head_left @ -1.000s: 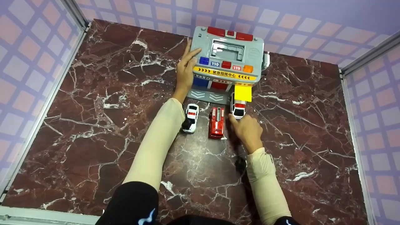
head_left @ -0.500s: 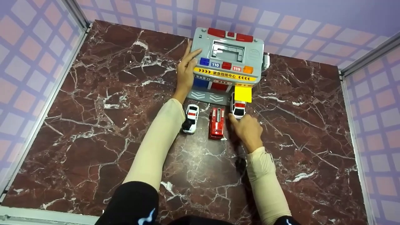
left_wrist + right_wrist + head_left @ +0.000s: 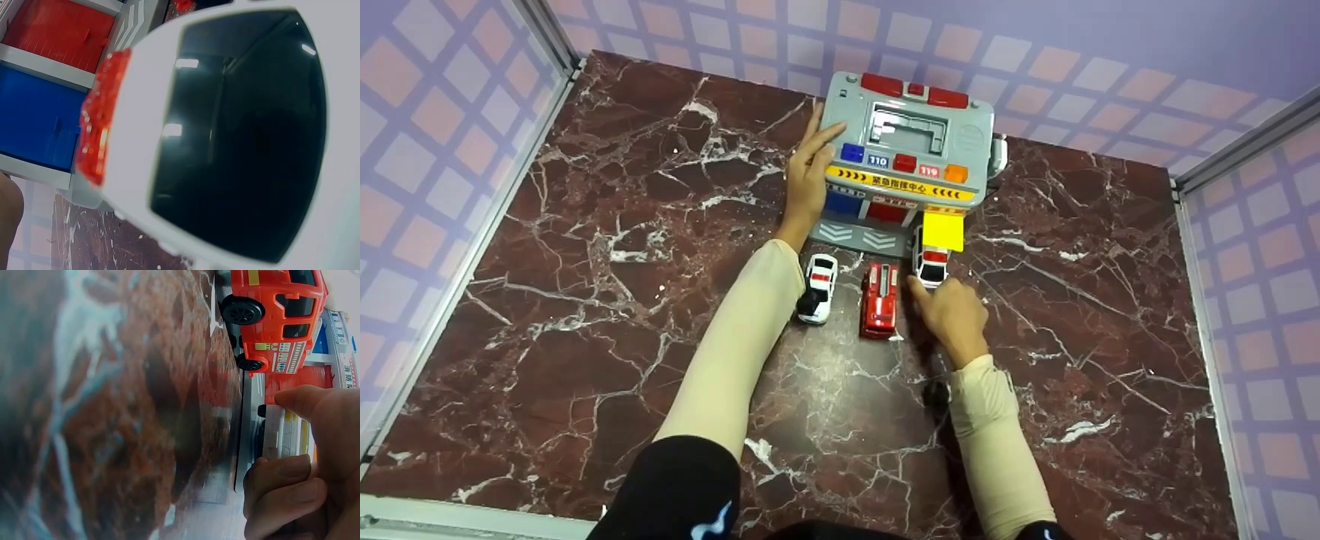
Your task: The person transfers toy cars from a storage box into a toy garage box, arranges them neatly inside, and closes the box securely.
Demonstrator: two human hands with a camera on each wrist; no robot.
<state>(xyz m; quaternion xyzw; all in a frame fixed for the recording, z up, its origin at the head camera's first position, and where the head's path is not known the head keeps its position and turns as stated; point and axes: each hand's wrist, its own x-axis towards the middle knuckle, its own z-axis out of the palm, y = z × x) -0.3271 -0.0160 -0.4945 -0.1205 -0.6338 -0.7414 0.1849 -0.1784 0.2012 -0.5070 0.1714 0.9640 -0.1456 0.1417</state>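
A grey toy emergency station point(image 3: 912, 124) with a yellow-striped front stands near the back wall. My left hand point(image 3: 808, 180) rests against its left side, the fingers reaching onto the roof edge. At the right bay, under a raised yellow door point(image 3: 943, 231), is a white toy ambulance point(image 3: 931, 271) with a red light bar; its rear is partly hidden. My right hand point(image 3: 955, 315) pinches the ambulance's near end; the right wrist view shows the thumb along one side and the other fingers curled. Left of it a red toy fire truck point(image 3: 281, 320) stands on the floor.
A white toy police car point(image 3: 819, 289) stands beside my left forearm and fills much of the left wrist view. Blue point(image 3: 39, 118) and red point(image 3: 59, 34) bay doors are down. Patterned walls point(image 3: 1072, 67) enclose the marble-patterned surface point(image 3: 585, 337).
The head view has shifted a little, so the scene sits slightly lower. Both hands and the toys keep their places relative to each other.
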